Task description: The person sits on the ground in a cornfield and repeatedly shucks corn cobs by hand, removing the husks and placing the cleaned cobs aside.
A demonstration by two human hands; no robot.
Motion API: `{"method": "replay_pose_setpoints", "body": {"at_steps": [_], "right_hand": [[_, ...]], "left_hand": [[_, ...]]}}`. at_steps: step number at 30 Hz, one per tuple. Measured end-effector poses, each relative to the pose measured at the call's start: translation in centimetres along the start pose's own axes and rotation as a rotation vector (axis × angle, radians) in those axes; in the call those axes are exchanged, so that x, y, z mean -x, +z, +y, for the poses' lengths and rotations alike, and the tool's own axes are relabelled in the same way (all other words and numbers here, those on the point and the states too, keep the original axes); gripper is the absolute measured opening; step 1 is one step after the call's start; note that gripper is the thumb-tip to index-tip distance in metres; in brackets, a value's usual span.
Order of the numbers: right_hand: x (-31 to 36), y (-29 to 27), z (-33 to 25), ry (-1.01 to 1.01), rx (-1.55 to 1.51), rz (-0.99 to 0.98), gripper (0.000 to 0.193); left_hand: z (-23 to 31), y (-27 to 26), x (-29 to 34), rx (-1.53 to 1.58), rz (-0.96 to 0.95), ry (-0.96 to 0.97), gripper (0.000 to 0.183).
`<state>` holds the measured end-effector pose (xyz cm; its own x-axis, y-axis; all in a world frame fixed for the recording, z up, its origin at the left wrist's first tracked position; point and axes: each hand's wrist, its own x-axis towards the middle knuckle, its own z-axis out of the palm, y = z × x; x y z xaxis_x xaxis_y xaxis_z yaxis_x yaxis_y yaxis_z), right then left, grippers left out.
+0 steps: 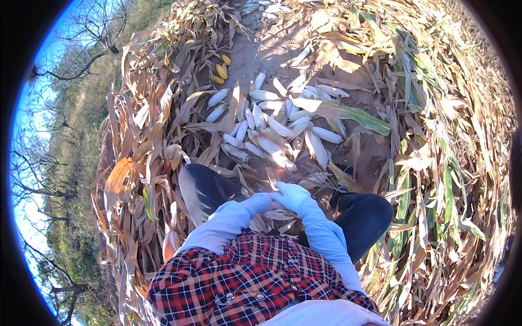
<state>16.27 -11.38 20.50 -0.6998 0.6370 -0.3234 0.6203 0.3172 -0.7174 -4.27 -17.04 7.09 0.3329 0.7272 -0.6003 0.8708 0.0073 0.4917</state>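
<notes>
My left hand [261,202] and my right hand [292,196], both in pale gloves, meet between my bent knees. Their fingers are curled in and closed, and what they grip is hidden. A thin strip of dry corn husk [271,176] shows just beyond the fingertips; I cannot tell if it is held. Straight ahead on the ground lies a loose heap of white corn ears [278,126], most of them bare. One larger ear [276,152], with reddish shreds at its end, is among the nearest to my hands.
Three yellow corn ears [221,71] lie at the far left of the heap. Dry stalks and leaves bank up on the left [147,136] and the right [435,179]. A long green-streaked leaf [348,113] crosses the heap. Bare soil [261,43] runs beyond it.
</notes>
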Motion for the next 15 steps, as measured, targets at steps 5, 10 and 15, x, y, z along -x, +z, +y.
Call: {"method": "replay_pose_setpoints", "body": {"at_steps": [5, 10, 15], "right_hand": [[-0.2, -0.5, -0.6, -0.035, 0.01, -0.016, 0.051], [-0.7, 0.2, 0.5, -0.033, 0.008, -0.014, 0.045], [-0.2, 0.2, -0.2, -0.014, 0.011, -0.017, 0.041]], "left_hand": [[-3.4, -0.3, -1.4, -0.008, 0.062, -0.114, 0.061], [0.0, -4.1, 0.0, 0.118, 0.111, -0.265, 0.05], [-5.2, -1.8, -4.0, -0.08, -0.035, -0.105, 0.055]]}}
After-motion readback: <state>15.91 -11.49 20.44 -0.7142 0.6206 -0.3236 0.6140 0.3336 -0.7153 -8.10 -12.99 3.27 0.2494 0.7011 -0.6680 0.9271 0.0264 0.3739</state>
